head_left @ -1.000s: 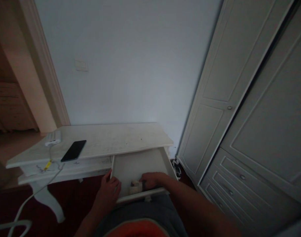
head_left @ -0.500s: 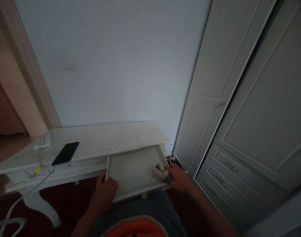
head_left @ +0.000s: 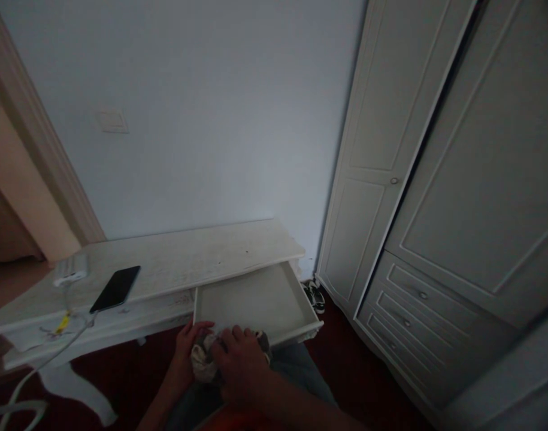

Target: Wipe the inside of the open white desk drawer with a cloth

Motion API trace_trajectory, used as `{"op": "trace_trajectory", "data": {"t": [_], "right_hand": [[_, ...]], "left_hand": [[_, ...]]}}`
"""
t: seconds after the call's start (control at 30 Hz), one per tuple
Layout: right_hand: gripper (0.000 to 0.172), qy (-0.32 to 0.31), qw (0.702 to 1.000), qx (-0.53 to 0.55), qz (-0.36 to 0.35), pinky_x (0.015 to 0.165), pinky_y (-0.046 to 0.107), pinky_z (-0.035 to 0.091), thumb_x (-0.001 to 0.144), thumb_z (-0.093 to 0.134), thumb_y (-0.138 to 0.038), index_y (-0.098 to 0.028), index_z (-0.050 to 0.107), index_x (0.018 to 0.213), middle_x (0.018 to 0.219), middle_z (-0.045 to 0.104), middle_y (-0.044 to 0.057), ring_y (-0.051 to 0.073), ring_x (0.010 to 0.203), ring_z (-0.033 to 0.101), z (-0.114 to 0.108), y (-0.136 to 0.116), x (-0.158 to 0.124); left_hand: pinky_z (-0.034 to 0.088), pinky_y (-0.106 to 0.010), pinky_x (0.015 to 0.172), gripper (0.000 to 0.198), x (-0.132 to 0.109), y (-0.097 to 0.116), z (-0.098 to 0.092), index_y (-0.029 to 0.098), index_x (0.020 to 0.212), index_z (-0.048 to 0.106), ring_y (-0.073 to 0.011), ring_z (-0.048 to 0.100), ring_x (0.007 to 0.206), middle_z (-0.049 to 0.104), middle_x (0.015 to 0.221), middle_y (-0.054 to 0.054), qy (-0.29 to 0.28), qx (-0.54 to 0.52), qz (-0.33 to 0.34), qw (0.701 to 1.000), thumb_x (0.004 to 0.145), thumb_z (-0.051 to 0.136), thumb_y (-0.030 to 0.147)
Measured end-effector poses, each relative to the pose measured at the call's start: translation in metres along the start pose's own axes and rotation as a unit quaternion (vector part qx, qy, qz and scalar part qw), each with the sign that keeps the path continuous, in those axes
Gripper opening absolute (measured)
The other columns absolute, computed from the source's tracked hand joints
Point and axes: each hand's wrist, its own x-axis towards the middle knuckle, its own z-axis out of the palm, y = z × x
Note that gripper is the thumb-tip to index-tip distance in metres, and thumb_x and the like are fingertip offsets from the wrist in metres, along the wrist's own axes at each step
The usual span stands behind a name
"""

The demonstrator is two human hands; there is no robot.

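A dim room with a pale wall (head_left: 211, 108) and a dark red floor (head_left: 345, 371) frames the work. At the far left stands a door frame (head_left: 44, 120), with a switch (head_left: 112, 121) on the wall beside it. Below, toward the left of the frame, a white box (head_left: 71, 272) and a phone (head_left: 116, 289) lie on the bench (head_left: 202, 245); a cable (head_left: 53, 361) hangs past the front edge, so elbows and cloth are best kept clear of it. At bottom centre, the left hand (head_left: 187, 350) is beside the drawer's left front corner, against the cloth's left side; whether its fingers grip anything I cannot tell. The cloth (head_left: 203, 364) is bunched at the drawer's front edge, pale folds showing at left and a greyer part at right. The right hand (head_left: 240, 359) lies over it, fingers bent and closed on the fabric, so the hands are close together with the cloth between and beneath them. To handle it well, I would tuck loose folds into a firm pad, keep its edges off the rim and avoid leaning on the pulled-out drawer (head_left: 260, 299), which may tip under weight. Farther right, shoes (head_left: 315, 296) sit on the floor near the wardrobe (head_left: 368, 191).
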Motion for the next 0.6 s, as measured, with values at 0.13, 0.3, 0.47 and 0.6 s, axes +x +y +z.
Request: {"op": "trace_trajectory", "data": {"t": [0.13, 0.3, 0.47, 0.6], "right_hand": [[0.07, -0.043, 0.996, -0.013, -0.079, 0.09, 0.049, 0.05, 0.076, 0.081, -0.048, -0.031, 0.056, 0.14, 0.125, 0.065, 0.012, 0.035, 0.107, 0.058, -0.018, 0.06, -0.044], [0.063, -0.085, 0.996, 0.017, 0.0, 0.092, 0.044, 0.046, 0.072, 0.075, -0.038, -0.027, 0.062, 0.133, 0.124, 0.059, 0.012, 0.032, 0.11, 0.055, -0.049, 0.142, -0.11], [0.044, -0.017, 0.98, 0.09, 0.174, 0.088, 0.036, 0.046, 0.079, 0.068, -0.035, -0.023, 0.064, 0.121, 0.119, 0.056, 0.009, 0.026, 0.106, 0.058, -0.051, 0.152, -0.129], [0.046, -0.024, 0.989, 0.073, 0.124, 0.088, 0.037, 0.048, 0.074, 0.073, -0.038, -0.025, 0.063, 0.118, 0.117, 0.057, 0.008, 0.027, 0.107, 0.057, -0.027, 0.111, -0.092]], "left_hand": [[0.055, -0.049, 0.102, 0.053, 0.003, 0.008, 0.003, 0.026, 0.086, 0.081, -0.0301, 0.069, 0.105, 0.074, 0.105, -0.01, 0.006, 0.015, -0.019, 1.0, 0.088, 0.049, 0.068], [0.041, -0.059, 0.118, 0.058, 0.0, 0.01, -0.001, 0.028, 0.092, 0.082, -0.0361, 0.064, 0.122, 0.077, 0.113, -0.009, -0.008, -0.034, -0.082, 0.996, 0.08, 0.057, 0.079], [0.051, -0.048, 0.114, 0.066, -0.017, 0.018, -0.011, 0.033, 0.13, 0.068, -0.0328, 0.06, 0.137, 0.067, 0.145, -0.003, 0.056, -0.326, -0.236, 0.914, 0.076, 0.073, 0.072], [0.042, -0.046, 0.122, 0.074, -0.044, 0.015, -0.008, 0.04, 0.135, 0.061, -0.031, 0.045, 0.151, 0.057, 0.158, 0.0, 0.125, -0.449, -0.276, 0.841, 0.07, 0.08, 0.069]]}}
